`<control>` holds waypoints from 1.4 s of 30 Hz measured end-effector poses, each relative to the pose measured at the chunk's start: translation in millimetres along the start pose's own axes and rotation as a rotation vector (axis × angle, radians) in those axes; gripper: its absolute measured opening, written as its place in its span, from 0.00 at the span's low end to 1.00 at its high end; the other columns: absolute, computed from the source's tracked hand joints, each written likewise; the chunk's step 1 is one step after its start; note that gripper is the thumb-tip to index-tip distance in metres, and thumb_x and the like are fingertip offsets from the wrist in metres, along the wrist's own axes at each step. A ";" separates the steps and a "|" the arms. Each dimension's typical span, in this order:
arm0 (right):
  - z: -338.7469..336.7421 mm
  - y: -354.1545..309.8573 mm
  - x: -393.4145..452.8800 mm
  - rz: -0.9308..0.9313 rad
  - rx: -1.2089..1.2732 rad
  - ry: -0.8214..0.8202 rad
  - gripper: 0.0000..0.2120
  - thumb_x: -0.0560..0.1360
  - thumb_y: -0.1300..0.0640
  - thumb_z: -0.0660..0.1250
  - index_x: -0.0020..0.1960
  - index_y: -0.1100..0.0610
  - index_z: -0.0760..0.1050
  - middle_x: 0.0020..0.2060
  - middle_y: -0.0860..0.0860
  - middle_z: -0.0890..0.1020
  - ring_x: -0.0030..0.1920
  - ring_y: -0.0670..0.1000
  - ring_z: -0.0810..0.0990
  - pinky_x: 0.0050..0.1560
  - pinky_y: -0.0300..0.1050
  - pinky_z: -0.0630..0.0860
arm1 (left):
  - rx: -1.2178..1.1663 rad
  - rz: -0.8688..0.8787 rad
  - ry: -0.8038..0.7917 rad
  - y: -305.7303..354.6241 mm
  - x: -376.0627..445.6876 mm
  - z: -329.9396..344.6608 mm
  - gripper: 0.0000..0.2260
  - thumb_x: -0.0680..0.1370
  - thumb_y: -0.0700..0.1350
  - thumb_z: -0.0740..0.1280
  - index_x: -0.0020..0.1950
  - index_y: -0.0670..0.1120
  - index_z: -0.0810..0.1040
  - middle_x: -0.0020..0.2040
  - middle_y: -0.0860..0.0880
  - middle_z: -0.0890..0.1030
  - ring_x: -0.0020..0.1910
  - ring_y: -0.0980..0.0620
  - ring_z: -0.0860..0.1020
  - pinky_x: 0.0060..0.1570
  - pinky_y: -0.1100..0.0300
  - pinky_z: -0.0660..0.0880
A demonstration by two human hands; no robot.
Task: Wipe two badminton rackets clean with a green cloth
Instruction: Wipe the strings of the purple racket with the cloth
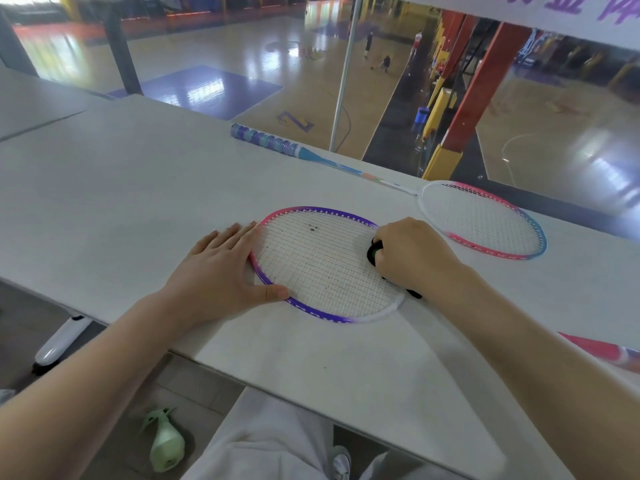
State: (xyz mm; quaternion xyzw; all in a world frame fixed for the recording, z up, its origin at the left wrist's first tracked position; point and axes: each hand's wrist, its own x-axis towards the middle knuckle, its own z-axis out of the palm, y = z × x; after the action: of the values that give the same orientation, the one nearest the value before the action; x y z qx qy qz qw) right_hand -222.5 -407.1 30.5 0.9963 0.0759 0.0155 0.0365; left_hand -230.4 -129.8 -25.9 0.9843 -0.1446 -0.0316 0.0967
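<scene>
Both hands sit on the near racket's head: left hand lies flat, fingers straight, pressing the left rim of the purple-pink racket down on the white table, thumb along the near rim. Right hand is curled round a bunched cloth, which shows dark with a green edge and is mostly hidden under the fingers; it rests on the right part of the strings near the throat. Dark specks lie on the strings toward the far side of the head, between the two hands and a little closer to the cloth hand, so the wiping stroke likely needs to run leftward and away from the body. Long axis of this racket runs left-far to right-near: head tip points left, the shaft leaves under the right wrist, and a red bit of handle shows at the right edge of the table. Second racket, white with pink and blue rim, lies farther back, well apart from the left hand and just beyond the right one; its head points right, its blue-wrapped grip points left along the far edge of the table. Right hand is clearly the nearer one to it. It looks untouched, so the task seems in its first half.
</scene>
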 end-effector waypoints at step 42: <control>-5.3 78.2 -105.4 0.112 0.530 -0.004 0.06 0.78 0.46 0.65 0.49 0.46 0.78 0.47 0.41 0.81 0.49 0.44 0.79 0.52 0.42 0.75 | -0.063 0.002 -0.051 7.7 -5.8 -5.9 0.54 0.63 0.79 0.55 0.80 0.51 0.45 0.81 0.51 0.50 0.79 0.49 0.50 0.76 0.49 0.51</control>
State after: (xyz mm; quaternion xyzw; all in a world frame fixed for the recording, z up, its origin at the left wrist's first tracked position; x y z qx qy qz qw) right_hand -315.0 -499.8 39.1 0.9738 0.0220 -0.0048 -0.2263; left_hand -237.5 -134.2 -18.4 0.9795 -0.1468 -0.0611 0.1239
